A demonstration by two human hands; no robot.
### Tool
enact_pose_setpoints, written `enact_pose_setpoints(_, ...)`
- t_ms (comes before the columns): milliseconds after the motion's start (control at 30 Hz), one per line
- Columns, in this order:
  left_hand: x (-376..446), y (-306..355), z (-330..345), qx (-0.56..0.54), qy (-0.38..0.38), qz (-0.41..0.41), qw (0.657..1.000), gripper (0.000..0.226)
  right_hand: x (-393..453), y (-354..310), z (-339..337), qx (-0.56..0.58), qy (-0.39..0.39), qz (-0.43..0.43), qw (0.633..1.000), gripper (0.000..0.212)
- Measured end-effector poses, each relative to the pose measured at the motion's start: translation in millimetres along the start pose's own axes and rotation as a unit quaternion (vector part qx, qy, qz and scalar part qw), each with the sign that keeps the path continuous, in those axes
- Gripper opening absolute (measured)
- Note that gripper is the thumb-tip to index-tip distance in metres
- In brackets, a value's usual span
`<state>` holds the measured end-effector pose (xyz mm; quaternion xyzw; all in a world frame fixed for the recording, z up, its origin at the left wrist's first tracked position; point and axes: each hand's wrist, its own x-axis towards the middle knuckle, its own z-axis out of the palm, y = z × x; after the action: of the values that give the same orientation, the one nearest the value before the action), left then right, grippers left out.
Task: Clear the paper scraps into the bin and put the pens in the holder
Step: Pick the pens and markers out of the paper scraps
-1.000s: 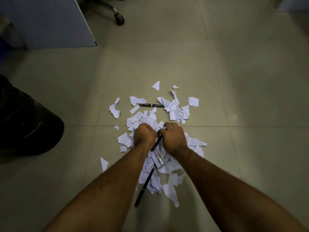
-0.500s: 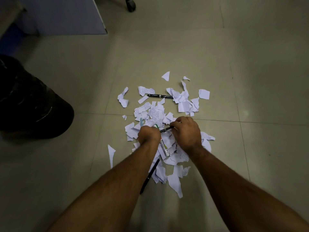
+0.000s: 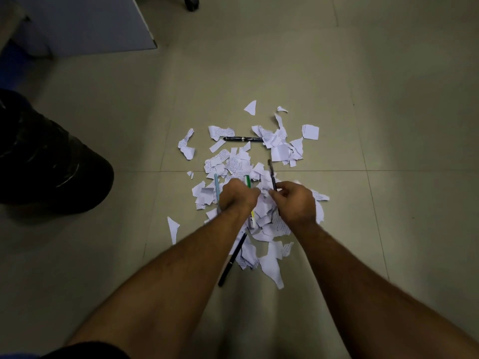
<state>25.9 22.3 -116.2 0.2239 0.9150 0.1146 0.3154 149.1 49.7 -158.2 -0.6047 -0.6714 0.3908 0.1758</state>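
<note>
- A black pen (image 3: 232, 260) is lying nearest, untouched.
- The left hand (image 3: 237, 196) is gripping coloured pens; the right hand (image 3: 295, 202) is pinching a dark pen (image 3: 272, 176).
- Paper scraps (image 3: 280, 149) are littering the floor; the bin (image 3: 46, 156) is waiting, task barely begun.

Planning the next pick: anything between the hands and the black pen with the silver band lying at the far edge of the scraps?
Only loose white paper scraps on the floor between the hands and the black pen with the silver band; one scrap overlaps its right tip. Left hand and right hand already hold pens.
</note>
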Motion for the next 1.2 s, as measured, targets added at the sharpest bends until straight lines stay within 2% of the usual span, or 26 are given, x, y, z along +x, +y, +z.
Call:
enact_pose_setpoints(167, -16.7, 43.5, 9.5, -0.021, -0.011, 0.107, 0.994, 0.031, -3.2, 15.5, -33.3, 0.087, 0.064, 0.078, 0.991, 0.026)
enact_pose_setpoints(300, -46.5, 86.7, 53.9, -0.063, -0.089, 0.221, 0.969, 0.018, -8.2, 53.1, -79.8, 0.081, 0.13, 0.144, 0.978, 0.029)
enact_pose_setpoints(367, -62.4, 104.1, 87.0, -0.068, -0.133, 0.257, 0.955, 0.021, -14.6, 79.3, -105.5, 0.05, 0.15, 0.191, 0.969, 0.03)
enact_pose_setpoints(500, -92.9, 123.6, 149.8, -0.022, -0.191, 0.294, 0.936, 0.025, -37.1, 126.8, -136.6, -0.025, 0.158, 0.263, 0.952, 0.027)
enact_pose_setpoints(600, -106.6, 128.4, 180.2, 0.003, -0.2, 0.289, 0.936, 0.024, -48.6, 144.5, -146.2, -0.043, 0.148, 0.298, 0.942, 0.023)
enact_pose_setpoints(700, -116.0, 127.5, 194.9, 0.023, -0.18, 0.289, 0.94, 0.028, -51.9, 154.1, -152.3, -0.048, 0.159, 0.317, 0.934, 0.02)
enact_pose_setpoints(867, -125.2, 129.7, 200.3, 0.043, -0.158, 0.293, 0.942, 0.035, -51.5, 158.3, -147.5, -0.03, 0.181, 0.321, 0.929, 0.028)
enact_pose_setpoints(1067, -108.3, 109.5, 169.4, -0.021, -0.139, 0.301, 0.943, 0.03, -50.3, 124.1, -137.4, -0.019, 0.267, 0.276, 0.923, 0.019)
enact_pose_setpoints(1133, -95.9, 99.0, 149.0, -0.048, -0.118, 0.295, 0.947, 0.025, -42.3, 101.5, -124.1, -0.015, 0.263, 0.232, 0.936, 0.019)
enact_pose_setpoints(1200, -77.2, 82.8, 124.6, -0.074, -0.089, 0.268, 0.956, 0.021, -32.0, 77.0, -105.4, 0.012, 0.215, 0.184, 0.959, 0.018)
